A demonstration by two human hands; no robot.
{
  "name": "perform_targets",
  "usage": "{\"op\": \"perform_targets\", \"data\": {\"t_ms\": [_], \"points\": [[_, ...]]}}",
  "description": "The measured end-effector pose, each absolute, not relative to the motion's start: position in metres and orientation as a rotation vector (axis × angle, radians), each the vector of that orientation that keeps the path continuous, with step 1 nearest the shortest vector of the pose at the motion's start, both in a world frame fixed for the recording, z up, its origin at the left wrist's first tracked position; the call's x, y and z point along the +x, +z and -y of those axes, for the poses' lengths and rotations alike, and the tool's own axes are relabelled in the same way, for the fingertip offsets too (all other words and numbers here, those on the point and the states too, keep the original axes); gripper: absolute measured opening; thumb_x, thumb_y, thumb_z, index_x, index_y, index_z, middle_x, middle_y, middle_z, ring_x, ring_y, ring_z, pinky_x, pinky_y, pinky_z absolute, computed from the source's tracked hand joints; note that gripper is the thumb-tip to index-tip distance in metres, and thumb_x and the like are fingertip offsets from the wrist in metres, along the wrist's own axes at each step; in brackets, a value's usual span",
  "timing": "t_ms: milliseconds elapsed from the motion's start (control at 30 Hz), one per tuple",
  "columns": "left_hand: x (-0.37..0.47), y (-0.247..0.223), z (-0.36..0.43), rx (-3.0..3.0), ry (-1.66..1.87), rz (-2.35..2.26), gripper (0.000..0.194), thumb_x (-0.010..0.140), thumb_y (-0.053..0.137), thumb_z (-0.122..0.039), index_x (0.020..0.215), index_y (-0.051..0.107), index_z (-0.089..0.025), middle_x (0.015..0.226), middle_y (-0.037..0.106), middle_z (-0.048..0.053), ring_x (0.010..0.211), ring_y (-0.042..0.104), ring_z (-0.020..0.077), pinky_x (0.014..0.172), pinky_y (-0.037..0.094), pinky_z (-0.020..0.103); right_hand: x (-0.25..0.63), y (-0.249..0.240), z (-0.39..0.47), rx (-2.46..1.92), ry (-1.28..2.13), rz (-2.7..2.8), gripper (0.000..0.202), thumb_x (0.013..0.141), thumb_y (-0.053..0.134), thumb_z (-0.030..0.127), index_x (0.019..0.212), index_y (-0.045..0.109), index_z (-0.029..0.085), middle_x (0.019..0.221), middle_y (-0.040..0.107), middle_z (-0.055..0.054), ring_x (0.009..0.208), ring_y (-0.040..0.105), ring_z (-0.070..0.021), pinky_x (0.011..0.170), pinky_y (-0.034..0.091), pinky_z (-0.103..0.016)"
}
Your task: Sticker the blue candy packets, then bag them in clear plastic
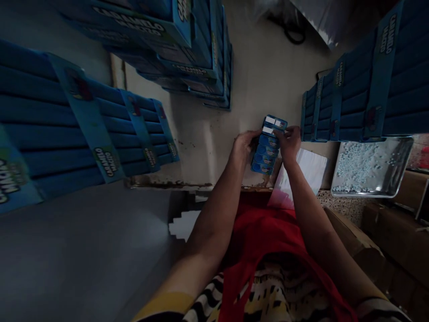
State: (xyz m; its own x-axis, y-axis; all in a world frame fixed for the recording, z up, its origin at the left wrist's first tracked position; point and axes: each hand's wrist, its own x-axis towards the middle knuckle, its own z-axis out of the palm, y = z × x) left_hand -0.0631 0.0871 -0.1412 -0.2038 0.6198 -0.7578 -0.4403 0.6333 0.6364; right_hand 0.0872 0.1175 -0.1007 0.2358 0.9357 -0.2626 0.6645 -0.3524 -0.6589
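Observation:
A row of small blue boxes (264, 159) lies on the table in front of me. White stickers (267, 130) show on the boxes at its far end. My left hand (246, 141) grips the row from its left side, fingertips against a box edge. Over the right side of the row, my right hand (291, 142) has its fingers pinched together at one white sticker; the fingertips partly cover it. A pale sheet (310, 167) with a pinkish lower part lies beside my right wrist, hanging over the table's front edge.
Tall stacks of blue printed cartons stand at the left (67, 129), the back (187, 58) and the right (365, 89). A metal tray (390, 190) of small pale-blue pellets sits at the right. Below it are cardboard boxes (385, 237). A dark cord loop (295, 36) lies at the back.

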Motion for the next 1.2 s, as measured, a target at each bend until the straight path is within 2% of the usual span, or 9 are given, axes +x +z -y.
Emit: {"op": "perform_targets", "data": {"t_ms": [167,267,367,500,667,800,900,1067,1200], "points": [[-0.064,-0.151,-0.090,0.062,0.948,-1.637,0.026,0.069,0.079,-0.032,0.079,0.056,-0.023,0.066,0.057,-0.003,0.065,0.061,0.0159,0.064,0.048,0.028,0.088,-0.101,-0.119,-2.010,1.005,1.484,0.027,0.086,0.070,0.031,0.107,0.054,0.025,0.093,0.066,0.001,0.087,0.065,-0.0174,0.082,0.047,-0.029],[-0.065,-0.133,-0.066,0.234,1.072,-2.001,0.029,0.073,0.078,-0.027,0.090,0.054,-0.024,0.084,0.062,-0.001,0.081,0.064,0.0154,0.078,0.052,0.027,0.109,-0.097,-0.100,-1.866,1.157,1.442,0.039,0.090,0.067,0.031,0.126,0.052,0.026,0.108,0.069,-0.002,0.083,0.066,-0.0149,0.079,0.049,-0.028],[-0.044,-0.095,-0.019,0.651,1.185,-2.222,0.016,0.089,0.069,-0.031,0.098,0.057,-0.025,0.103,0.067,0.005,0.098,0.066,0.0194,0.094,0.052,0.032,0.154,-0.095,-0.059,-1.871,1.132,1.495,0.039,0.095,0.064,0.038,0.131,0.053,0.026,0.116,0.068,-0.005,0.083,0.064,-0.0154,0.079,0.051,-0.029],[0.024,-0.064,0.014,1.312,0.912,-1.783,0.004,0.097,0.062,-0.027,0.098,0.065,-0.026,0.106,0.071,0.010,0.109,0.066,0.0272,0.105,0.050,0.041,0.226,-0.104,-0.006,-2.234,0.886,1.617,0.027,0.094,0.064,0.028,0.119,0.060,0.021,0.121,0.065,-0.012,0.092,0.062,-0.0219,0.087,0.052,-0.037],[0.105,-0.104,-0.048,1.555,0.539,-1.632,0.046,0.085,0.067,-0.005,0.127,0.067,-0.021,0.142,0.064,0.017,0.138,0.054,0.0348,0.118,0.039,0.047,0.280,-0.127,0.012,-2.465,0.733,1.822,0.029,0.087,0.077,0.027,0.112,0.064,0.023,0.121,0.063,-0.014,0.116,0.054,-0.0320,0.104,0.046,-0.046],[0.111,-0.139,-0.096,1.654,0.129,-1.737,0.051,0.081,0.079,-0.013,0.130,0.068,-0.017,0.140,0.064,0.020,0.133,0.052,0.0416,0.111,0.041,0.053,0.290,-0.136,0.010,-2.471,0.768,1.919,0.039,0.088,0.082,0.035,0.119,0.064,0.021,0.124,0.062,-0.014,0.118,0.052,-0.0317,0.105,0.044,-0.046],[0.095,-0.145,-0.103,1.707,-0.061,-1.740,0.026,0.090,0.072,-0.021,0.116,0.076,-0.019,0.130,0.068,0.017,0.128,0.056,0.0391,0.105,0.042,0.049,0.289,-0.134,0.006,-2.501,0.814,1.940,0.043,0.088,0.082,0.035,0.124,0.064,0.019,0.129,0.062,-0.015,0.118,0.053,-0.0311,0.101,0.044,-0.043],[0.074,-0.154,-0.093,1.614,-0.038,-1.637,0.021,0.097,0.062,-0.028,0.101,0.080,-0.018,0.115,0.075,0.014,0.110,0.065,0.0296,0.093,0.045,0.038,0.272,-0.122,-0.010,-2.438,0.717,2.054,0.035,0.097,0.065,0.024,0.132,0.064,0.018,0.131,0.066,-0.017,0.118,0.054,-0.0336,0.099,0.043,-0.045],[0.073,-0.166,-0.088,1.557,0.023,-1.670,0.022,0.096,0.060,-0.028,0.100,0.080,-0.019,0.106,0.079,0.012,0.102,0.069,0.0277,0.086,0.044,0.035,0.247,-0.122,-0.031,-2.166,0.652,2.246,0.045,0.105,0.049,0.024,0.149,0.057,0.017,0.148,0.061,-0.019,0.128,0.051,-0.0364,0.104,0.041,-0.050]]}}
